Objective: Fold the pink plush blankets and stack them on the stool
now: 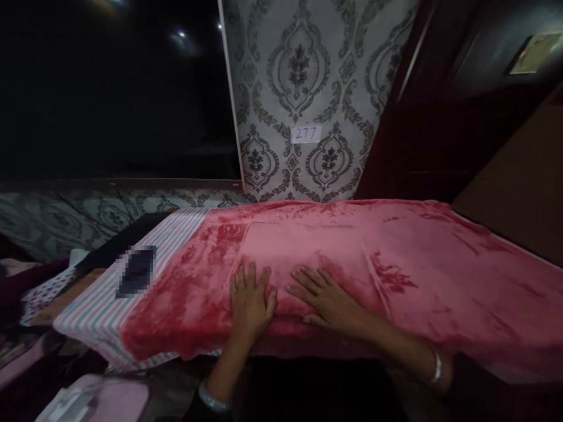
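Note:
Both hands lie flat on a folded piece of pink plush fabric (303, 241), roughly rectangular, near the front edge of the table. My left hand (250, 300) rests at its left front corner with the fingers spread forward. On the middle of its front part lies my right hand (328, 299), fingers spread and pointing left. Neither hand grips anything. Beneath the folded piece spreads a red and pink plush blanket (440, 264) with darker brushed patches, hanging a little over the front edge. What the folded piece is, I cannot tell.
A striped cloth (94, 302) shows left of the blanket, with a blurred-out dark item (137, 271) on it. Behind stand a large black screen (118, 94) and a patterned wall with a paper label (306, 133). A dark red door (440, 117) is at right; a pink stool-like surface (118, 395) sits lower left.

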